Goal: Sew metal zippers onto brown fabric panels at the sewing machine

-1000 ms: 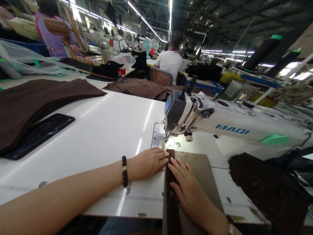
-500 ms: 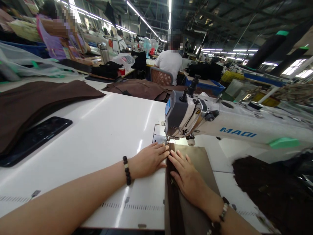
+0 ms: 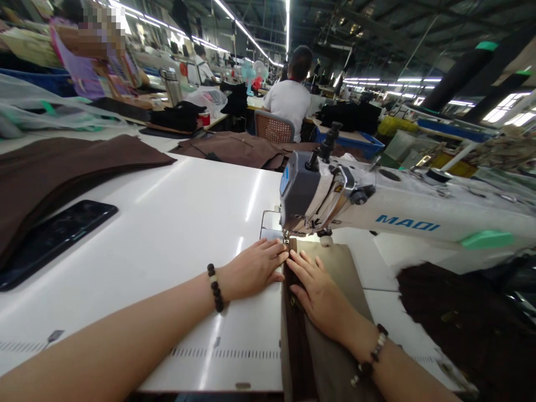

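My left hand (image 3: 250, 268) lies flat with its fingers stretched out, the tips at the left edge of a dark brown zipper strip (image 3: 298, 340), just in front of the presser foot (image 3: 286, 241). My right hand (image 3: 322, 296) rests on the strip and on the olive-brown fabric (image 3: 345, 273) beside it, fingers extended. A small metal piece, seemingly the zipper pull (image 3: 293, 301), shows by my right thumb. Strip and fabric run from under the sewing machine (image 3: 402, 206) over the table's front edge. The needle tip is too small to make out.
On the white table (image 3: 201, 212) lie a black phone (image 3: 62, 237) and brown fabric pieces (image 3: 84, 159) at left. More brown fabric (image 3: 234, 148) lies behind, and a dark brown piece (image 3: 464, 318) at right. A person in a white shirt (image 3: 288, 103) sits ahead, facing away.
The camera view has shifted slightly. The metal piece on the strip sits a little closer to the presser foot. Both hands keep nearly the same pose.
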Available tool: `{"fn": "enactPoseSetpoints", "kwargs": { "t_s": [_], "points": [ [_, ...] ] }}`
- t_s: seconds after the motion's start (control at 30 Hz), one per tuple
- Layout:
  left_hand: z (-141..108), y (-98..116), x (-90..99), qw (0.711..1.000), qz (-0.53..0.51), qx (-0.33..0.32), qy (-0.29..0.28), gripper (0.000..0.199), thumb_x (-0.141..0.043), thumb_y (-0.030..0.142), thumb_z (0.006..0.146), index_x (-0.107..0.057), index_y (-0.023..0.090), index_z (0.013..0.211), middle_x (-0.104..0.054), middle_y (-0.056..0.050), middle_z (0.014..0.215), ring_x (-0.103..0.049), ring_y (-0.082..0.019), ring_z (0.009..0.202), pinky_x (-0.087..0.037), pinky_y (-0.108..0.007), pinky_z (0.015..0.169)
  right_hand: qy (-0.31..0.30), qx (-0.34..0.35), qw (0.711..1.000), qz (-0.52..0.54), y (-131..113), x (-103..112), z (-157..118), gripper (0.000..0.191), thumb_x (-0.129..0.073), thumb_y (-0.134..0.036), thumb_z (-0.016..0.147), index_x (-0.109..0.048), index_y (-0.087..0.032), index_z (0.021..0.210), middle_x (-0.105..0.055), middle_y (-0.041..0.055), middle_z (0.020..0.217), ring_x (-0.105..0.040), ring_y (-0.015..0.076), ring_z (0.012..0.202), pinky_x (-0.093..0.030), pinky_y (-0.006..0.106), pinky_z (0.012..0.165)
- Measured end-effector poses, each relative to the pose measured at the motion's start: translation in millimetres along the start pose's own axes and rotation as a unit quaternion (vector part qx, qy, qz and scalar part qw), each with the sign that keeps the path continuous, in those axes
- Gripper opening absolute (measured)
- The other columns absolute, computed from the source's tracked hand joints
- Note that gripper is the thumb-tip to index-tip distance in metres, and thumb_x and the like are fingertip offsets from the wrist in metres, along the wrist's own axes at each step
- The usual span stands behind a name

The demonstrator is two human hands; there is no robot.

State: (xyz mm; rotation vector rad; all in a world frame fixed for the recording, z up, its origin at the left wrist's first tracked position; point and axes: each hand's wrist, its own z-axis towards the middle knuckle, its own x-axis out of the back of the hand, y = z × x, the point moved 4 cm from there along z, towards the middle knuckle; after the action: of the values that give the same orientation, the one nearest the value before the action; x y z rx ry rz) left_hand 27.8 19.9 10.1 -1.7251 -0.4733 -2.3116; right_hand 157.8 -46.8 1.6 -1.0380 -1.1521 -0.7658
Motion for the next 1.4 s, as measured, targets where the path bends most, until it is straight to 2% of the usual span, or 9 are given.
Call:
{"fn": "enactPoseSetpoints", "kwargs": {
  "t_s": [0.13, 0.23, 0.37, 0.5, 0.63, 0.93, 1.03, 1.13, 1.4],
  "points": [
    [-8, 15, 6.2, 0.998, 0.025, -0.001, -0.05, 0.036, -0.057, 0.029, 0.083, -0.05, 0.008, 0.112, -0.052, -0.011, 0.113, -0.046, -0.024, 0.107, -0.037, -0.037, 0.095, -0.005, 0.016, 1.0, -0.02, -1, 6, 3, 0.043, -0.039, -0.022, 0.086, -0.038, -0.017, 0.129, -0.034, 0.0076, 0.138, -0.026, 0.0234, 0.129, -0.021, 0.055, 0.104],
    [-26, 44, 17.3, 0.996, 0.029, -0.024, -0.076, 0.028, -0.056, 0.025, 0.083, -0.052, 0.009, 0.107, -0.054, -0.011, 0.109, -0.049, -0.024, 0.102, -0.038, -0.038, 0.093, 0.002, 0.031, 1.0, -0.002, 2, 8, 4, 0.038, -0.04, -0.025, 0.087, -0.044, -0.015, 0.123, -0.037, 0.0103, 0.135, -0.031, 0.0229, 0.126, -0.022, 0.052, 0.105],
    [-53, 93, 27.5, 0.995, -0.034, -0.072, -0.052, 0.022, -0.042, 0.019, 0.089, -0.053, 0.009, 0.106, -0.055, -0.009, 0.109, -0.051, -0.02, 0.098, -0.039, -0.034, 0.093, 0.015, 0.036, 0.999, 0.014, 5, 5, 3, 0.038, -0.041, -0.027, 0.087, -0.043, -0.015, 0.123, -0.037, 0.0113, 0.135, -0.033, 0.0234, 0.125, -0.022, 0.052, 0.105],
    [-65, 118, 24.6, 0.993, -0.08, -0.073, 0.038, 0.024, -0.034, 0.015, 0.092, -0.053, 0.007, 0.105, -0.058, -0.008, 0.103, -0.052, -0.019, 0.093, -0.042, -0.032, 0.088, 0.02, 0.034, 0.999, 0.014, 5, 4, 2, 0.037, -0.041, -0.028, 0.087, -0.043, -0.015, 0.122, -0.037, 0.011, 0.134, -0.034, 0.0228, 0.124, -0.021, 0.051, 0.105],
    [-67, 120, 19.7, 0.987, -0.113, -0.087, 0.077, 0.028, -0.028, 0.012, 0.093, -0.055, 0.006, 0.101, -0.06, -0.01, 0.097, -0.051, -0.02, 0.094, -0.044, -0.033, 0.085, 0.023, 0.037, 0.999, 0.016, 5, 6, 2, 0.037, -0.04, -0.029, 0.087, -0.043, -0.015, 0.122, -0.036, 0.0107, 0.135, -0.034, 0.0227, 0.124, -0.022, 0.051, 0.105],
    [-67, 118, 19.2, 0.986, -0.135, -0.084, 0.054, 0.033, -0.025, 0.015, 0.094, -0.056, 0.008, 0.091, -0.059, -0.008, 0.083, -0.052, -0.02, 0.089, -0.045, -0.031, 0.081, 0.029, 0.033, 0.999, 0.011, 4, 6, 3, 0.033, -0.036, -0.026, 0.089, -0.045, -0.016, 0.12, -0.038, 0.0106, 0.135, -0.034, 0.0225, 0.124, -0.021, 0.054, 0.104],
    [-68, 119, 17.5, 0.988, -0.125, -0.075, 0.048, 0.03, -0.026, 0.015, 0.094, -0.055, 0.011, 0.091, -0.058, -0.008, 0.083, -0.052, -0.018, 0.089, -0.046, -0.03, 0.081, 0.033, 0.023, 0.999, 0.011, 3, 5, 3, 0.034, -0.038, -0.026, 0.088, -0.044, -0.016, 0.12, -0.038, 0.0091, 0.135, -0.034, 0.021, 0.124, -0.021, 0.051, 0.105],
    [-68, 119, 16.2, 0.99, -0.118, -0.067, 0.037, 0.025, -0.028, 0.015, 0.093, -0.054, 0.012, 0.094, -0.057, -0.008, 0.084, -0.052, -0.017, 0.088, -0.046, -0.029, 0.081, 0.036, 0.018, 0.999, 0.013, 4, 3, 3, 0.041, -0.039, -0.028, 0.088, -0.037, -0.016, 0.127, -0.037, 0.0087, 0.136, -0.033, 0.0188, 0.125, -0.023, 0.048, 0.106],
    [-68, 119, 15.8, 0.992, -0.112, -0.055, 0.025, 0.017, -0.034, 0.015, 0.091, -0.051, 0.014, 0.093, -0.057, -0.007, 0.086, -0.052, -0.017, 0.088, -0.044, -0.029, 0.083, 0.032, 0.017, 0.999, 0.017, 6, 1, 4, 0.045, -0.038, -0.028, 0.087, -0.035, -0.017, 0.131, -0.031, 0.0101, 0.14, -0.025, 0.0193, 0.13, -0.021, 0.049, 0.106]
  ]
}}
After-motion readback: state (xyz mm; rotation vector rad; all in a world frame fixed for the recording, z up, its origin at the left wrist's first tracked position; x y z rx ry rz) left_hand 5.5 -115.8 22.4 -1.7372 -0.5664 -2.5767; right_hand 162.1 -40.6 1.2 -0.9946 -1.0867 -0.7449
